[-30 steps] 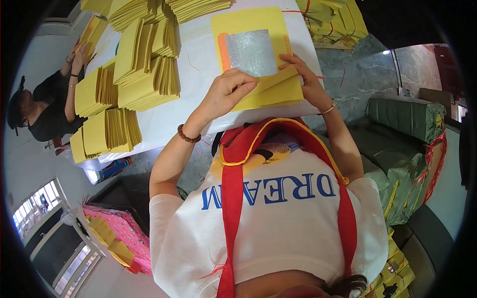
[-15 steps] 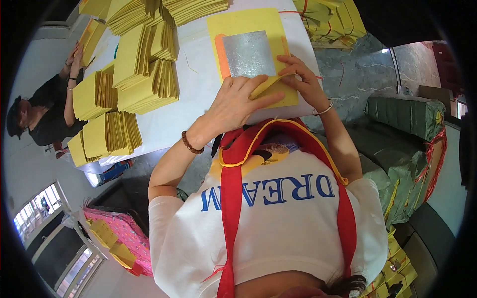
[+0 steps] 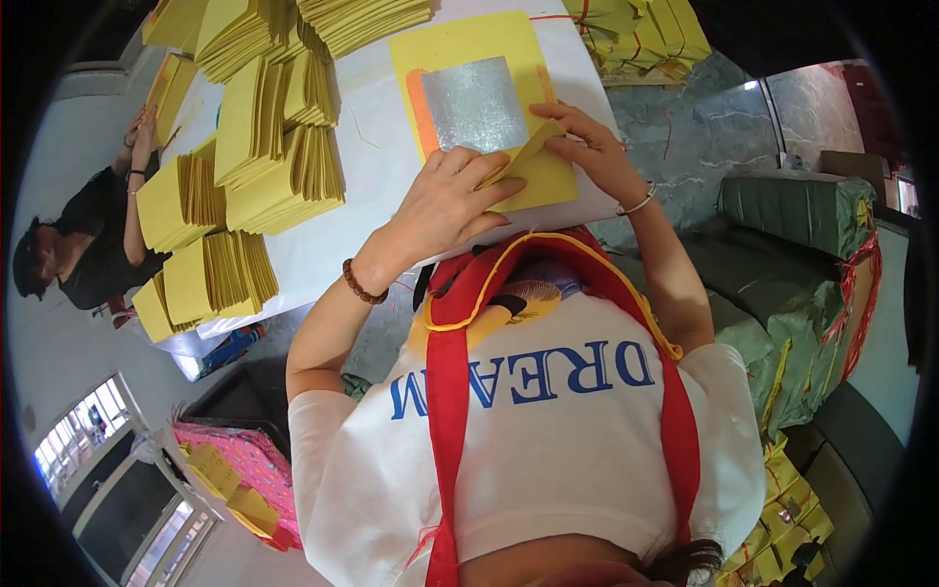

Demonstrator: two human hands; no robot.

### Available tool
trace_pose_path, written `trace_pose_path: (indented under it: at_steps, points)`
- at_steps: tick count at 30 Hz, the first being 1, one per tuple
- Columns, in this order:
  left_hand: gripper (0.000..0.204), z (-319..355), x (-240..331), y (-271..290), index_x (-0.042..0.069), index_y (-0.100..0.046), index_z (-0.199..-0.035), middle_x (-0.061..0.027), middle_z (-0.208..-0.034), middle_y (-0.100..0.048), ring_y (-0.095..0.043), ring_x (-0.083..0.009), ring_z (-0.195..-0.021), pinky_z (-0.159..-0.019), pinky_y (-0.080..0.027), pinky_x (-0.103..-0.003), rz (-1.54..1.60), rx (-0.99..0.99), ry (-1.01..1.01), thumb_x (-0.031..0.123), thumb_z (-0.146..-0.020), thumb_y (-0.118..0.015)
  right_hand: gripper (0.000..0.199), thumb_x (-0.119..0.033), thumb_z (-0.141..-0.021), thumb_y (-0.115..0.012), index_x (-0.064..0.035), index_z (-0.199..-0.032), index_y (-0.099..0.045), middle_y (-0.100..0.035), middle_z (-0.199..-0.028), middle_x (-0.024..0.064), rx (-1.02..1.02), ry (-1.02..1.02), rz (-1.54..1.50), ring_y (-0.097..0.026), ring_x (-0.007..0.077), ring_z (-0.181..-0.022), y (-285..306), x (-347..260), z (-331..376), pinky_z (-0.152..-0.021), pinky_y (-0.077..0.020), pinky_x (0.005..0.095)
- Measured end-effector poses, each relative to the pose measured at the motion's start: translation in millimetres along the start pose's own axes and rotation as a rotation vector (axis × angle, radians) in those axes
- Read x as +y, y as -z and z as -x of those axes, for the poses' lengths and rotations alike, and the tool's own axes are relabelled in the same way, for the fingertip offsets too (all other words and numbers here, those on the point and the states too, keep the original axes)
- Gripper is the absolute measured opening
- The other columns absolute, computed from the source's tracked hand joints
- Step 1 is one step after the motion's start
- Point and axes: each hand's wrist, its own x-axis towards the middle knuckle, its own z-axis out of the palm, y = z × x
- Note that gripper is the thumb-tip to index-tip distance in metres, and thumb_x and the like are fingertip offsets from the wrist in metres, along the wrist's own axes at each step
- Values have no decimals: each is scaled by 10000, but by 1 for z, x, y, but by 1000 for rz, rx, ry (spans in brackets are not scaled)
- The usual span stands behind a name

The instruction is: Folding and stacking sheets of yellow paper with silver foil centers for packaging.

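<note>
A yellow paper sheet [image 3: 468, 37] lies on the white-covered table before me, with a shiny silver square [image 3: 476, 103] and an orange patch [image 3: 421, 110] on top of it. A narrow yellow flap [image 3: 529, 153] at the near side is raised and slants between my hands. My right hand [image 3: 597, 157] pinches the flap's right end between thumb and fingers. Closed on the flap's left end is my left hand [image 3: 442, 203], its fingers bent over the paper near the silver square's lower edge; its palm hides part of the sheet.
Stacks of folded yellow paper [image 3: 284, 176] cover the table's left side. Across from them, a co-worker's hands [image 3: 143, 132] hold yellow paper. Tied yellow bundles [image 3: 646, 44] sit at the far right; green wrapped bales [image 3: 797, 225] stand to my right. A pink patterned box [image 3: 240, 460] is behind left.
The raised flap stands up more steeply at its right end. My right fingers have closed in on it, while my left hand keeps nearly the same place on the sheet.
</note>
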Motion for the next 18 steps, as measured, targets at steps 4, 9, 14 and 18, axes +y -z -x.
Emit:
trace_pose_path:
  at_steps: [4,9,14,18]
  points:
    - [280,3,-11,-3,90,-602,-1059,-127,-1144,-539,-545,-290,-956,-782,-462,-371,86,90,35,100,-779,-610,156,-80,-857,-519,-24,-978,-600,-476,-1304,53,-14,1,-1,-351,189,-1262,2,0,2,-1023,-292,323]
    - [305,0,-4,-1,81,-590,-1065,-142,-1126,-552,-563,-296,-946,-772,-478,-373,246,182,252,-6,-776,-549,188,-79,-844,-529,-31,-1013,-594,-447,-1330,42,-5,106,-84,-331,188,-1275,1,15,3,-1025,-289,316]
    - [423,2,-8,-1,100,-553,-1110,-103,-1133,-519,-532,-274,-931,-774,-448,-360,75,80,-12,15,-699,-601,182,-65,-826,-554,-47,-1000,-602,-461,-1314,52,23,31,-17,-362,178,-1253,-3,10,2,-1005,-327,316]
    - [452,4,3,3,118,-553,-1118,-76,-1138,-493,-471,-263,-1008,-829,-398,-364,47,-11,-32,116,-680,-665,171,-59,-812,-575,-55,-980,-609,-493,-1281,50,34,-34,-70,-400,177,-1220,-2,4,2,-994,-349,322]
